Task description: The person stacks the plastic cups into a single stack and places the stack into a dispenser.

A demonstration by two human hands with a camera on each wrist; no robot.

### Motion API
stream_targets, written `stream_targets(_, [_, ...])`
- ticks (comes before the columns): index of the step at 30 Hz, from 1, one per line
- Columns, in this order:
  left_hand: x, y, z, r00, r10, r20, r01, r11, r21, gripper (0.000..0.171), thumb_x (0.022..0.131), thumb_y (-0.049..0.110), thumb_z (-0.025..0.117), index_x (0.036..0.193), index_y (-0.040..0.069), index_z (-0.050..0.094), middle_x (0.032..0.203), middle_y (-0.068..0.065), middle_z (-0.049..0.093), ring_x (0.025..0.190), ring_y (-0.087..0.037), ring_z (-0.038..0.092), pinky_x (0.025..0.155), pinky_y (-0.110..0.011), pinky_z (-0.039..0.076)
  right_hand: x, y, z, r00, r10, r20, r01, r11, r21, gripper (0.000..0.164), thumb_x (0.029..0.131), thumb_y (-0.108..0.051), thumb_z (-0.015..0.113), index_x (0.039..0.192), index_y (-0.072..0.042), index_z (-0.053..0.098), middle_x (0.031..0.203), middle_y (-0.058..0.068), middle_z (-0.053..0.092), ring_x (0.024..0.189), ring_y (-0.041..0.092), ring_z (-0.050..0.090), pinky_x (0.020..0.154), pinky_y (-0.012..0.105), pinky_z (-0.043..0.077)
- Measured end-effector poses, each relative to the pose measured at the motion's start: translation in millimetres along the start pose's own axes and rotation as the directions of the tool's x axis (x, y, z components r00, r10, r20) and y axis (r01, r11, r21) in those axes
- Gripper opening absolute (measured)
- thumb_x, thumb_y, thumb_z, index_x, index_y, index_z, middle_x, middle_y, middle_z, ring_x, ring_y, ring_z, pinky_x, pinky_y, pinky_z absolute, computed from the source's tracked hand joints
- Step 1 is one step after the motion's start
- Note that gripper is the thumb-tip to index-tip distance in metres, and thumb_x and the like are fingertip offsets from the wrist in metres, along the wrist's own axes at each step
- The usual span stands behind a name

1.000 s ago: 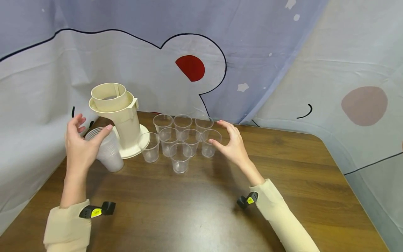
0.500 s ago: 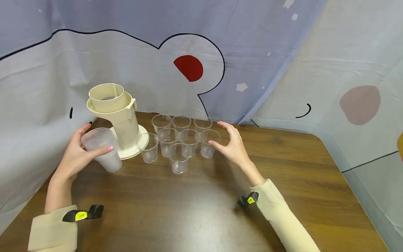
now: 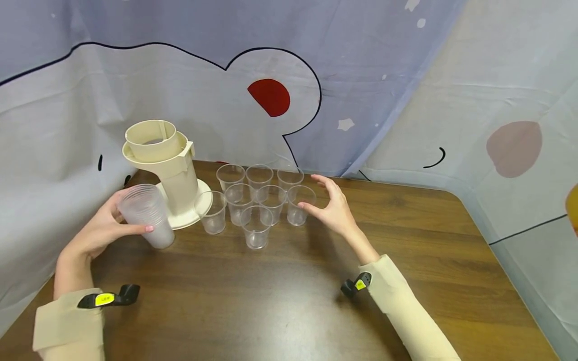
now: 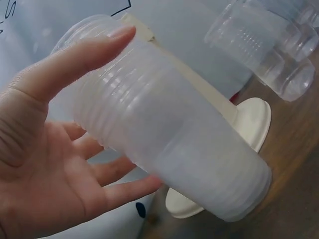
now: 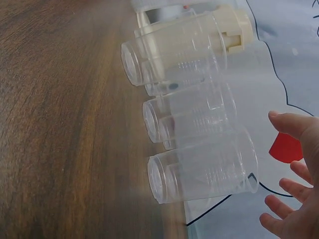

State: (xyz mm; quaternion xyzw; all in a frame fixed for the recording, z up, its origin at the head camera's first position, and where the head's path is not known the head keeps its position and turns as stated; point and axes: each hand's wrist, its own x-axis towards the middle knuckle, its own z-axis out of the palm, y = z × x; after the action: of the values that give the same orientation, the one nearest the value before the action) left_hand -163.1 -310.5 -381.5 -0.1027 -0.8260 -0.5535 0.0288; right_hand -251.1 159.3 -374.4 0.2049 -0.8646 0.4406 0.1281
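A tall stack of nested clear plastic cups (image 3: 153, 220) stands on the table at the left. My left hand (image 3: 101, 228) grips it near the rims; in the left wrist view the thumb (image 4: 82, 62) lies across the near side and the fingers pass partly out of sight behind. Several single clear cups (image 3: 257, 228) stand upright, mouths up, in a close group at the middle. Beside the rightmost cup (image 3: 297, 213), my right hand (image 3: 336, 210) is held spread and holds nothing. In the right wrist view a gap shows between its fingers and the nearest cup (image 5: 204, 172).
A cream funnel-topped holder (image 3: 180, 188) on a round base stands behind the stack, left of the single cups. The brown wooden table (image 3: 253, 306) meets a printed curtain (image 3: 370, 90) at the back and sides.
My left hand has come down and left around the stack, its thumb lowering across the front. The stack has stayed on its spot. My right hand and the single cups have hardly moved.
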Motion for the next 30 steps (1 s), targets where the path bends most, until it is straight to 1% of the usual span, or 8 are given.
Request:
stream_targets(5, [3.2,-3.3,-1.4,0.999,0.042,0.033,-0.041,0.998,-0.040,0.082,0.075,-0.011,0.071,0.142,0.019,0.033,0.124,0.017,0.048,0.104,0.005,0.051,0.081,-0.010,0.042,0.5,0.9,-0.1,0.999,0.027,0.020,-0.028,0.999,0.033,0.074,0.072,-0.025,0.084,0.136,-0.014,0.048,0.139,0.007,0.051,0.128,0.031,0.047,0.108,0.045,0.036])
stream_targets(9, [4.4,-5.6,-1.0,0.996,0.075,0.043,-0.071,0.993,-0.091,0.084,0.072,-0.015,0.071,0.140,0.019,0.035,0.126,0.014,0.048,0.107,0.004,0.050,0.083,-0.009,0.041,1.1,2.9,0.5,0.998,0.042,0.041,-0.044,0.997,0.066,0.075,0.073,-0.023,0.084,0.137,-0.015,0.047,0.140,0.008,0.050,0.129,0.032,0.046,0.107,0.046,0.037])
stream_targets(11, [5.3,-6.2,-0.5,0.996,0.085,0.036,-0.082,0.993,-0.082,0.085,0.071,-0.015,0.071,0.140,0.019,0.035,0.126,0.014,0.047,0.107,0.004,0.049,0.084,-0.009,0.040,1.4,3.9,0.6,0.998,0.049,0.049,-0.053,0.994,0.095,0.076,0.072,-0.021,0.084,0.138,-0.015,0.046,0.140,0.010,0.049,0.129,0.032,0.046,0.108,0.047,0.037])
stream_targets(14, [6.5,-7.1,0.6,0.996,0.085,0.024,-0.084,0.995,-0.061,0.084,0.071,-0.016,0.071,0.139,0.019,0.036,0.127,0.015,0.046,0.107,0.004,0.049,0.084,-0.009,0.040,2.2,5.3,0.9,0.995,0.073,0.070,-0.082,0.986,0.142,0.078,0.073,-0.016,0.084,0.139,-0.010,0.044,0.139,0.016,0.049,0.127,0.035,0.047,0.108,0.050,0.036])
stream_targets(19, [5.7,-10.2,2.1,0.996,0.090,0.016,-0.088,0.992,-0.087,0.083,0.070,-0.018,0.070,0.137,0.020,0.037,0.126,0.014,0.046,0.105,0.002,0.049,0.082,-0.009,0.042,3.3,9.2,0.6,0.990,0.085,0.117,-0.106,0.976,0.191,0.080,0.074,-0.014,0.083,0.140,-0.003,0.040,0.142,0.020,0.045,0.128,0.037,0.047,0.109,0.048,0.036])
stream_targets(22, [4.7,-10.9,2.6,0.997,0.077,0.009,-0.076,0.993,-0.088,0.084,0.070,-0.018,0.070,0.136,0.021,0.038,0.124,0.013,0.048,0.103,0.001,0.050,0.081,-0.010,0.043,1.1,-3.5,-5.1,0.986,0.095,0.140,-0.124,0.967,0.220,0.079,0.075,-0.010,0.081,0.140,0.001,0.038,0.144,0.022,0.042,0.130,0.039,0.045,0.110,0.049,0.035])
stream_targets(26, [4.7,-13.6,2.5,0.995,0.094,0.022,-0.090,0.989,-0.121,0.083,0.070,-0.019,0.069,0.136,0.022,0.038,0.122,0.012,0.049,0.103,0.001,0.051,0.081,-0.010,0.043,-1.2,-14.1,-9.7,0.980,0.110,0.164,-0.150,0.955,0.255,0.078,0.075,-0.002,0.079,0.140,0.004,0.037,0.145,0.024,0.039,0.131,0.041,0.043,0.111,0.050,0.033])
stream_targets(30, [5.3,-15.9,2.5,0.994,0.107,0.030,-0.102,0.985,-0.141,0.083,0.070,-0.020,0.068,0.136,0.022,0.038,0.123,0.012,0.049,0.104,0.001,0.051,0.082,-0.009,0.043,1.1,5.5,-2.5,0.980,0.101,0.170,-0.141,0.958,0.248,0.081,0.074,-0.002,0.080,0.142,0.000,0.036,0.145,0.021,0.041,0.130,0.038,0.045,0.111,0.048,0.034])
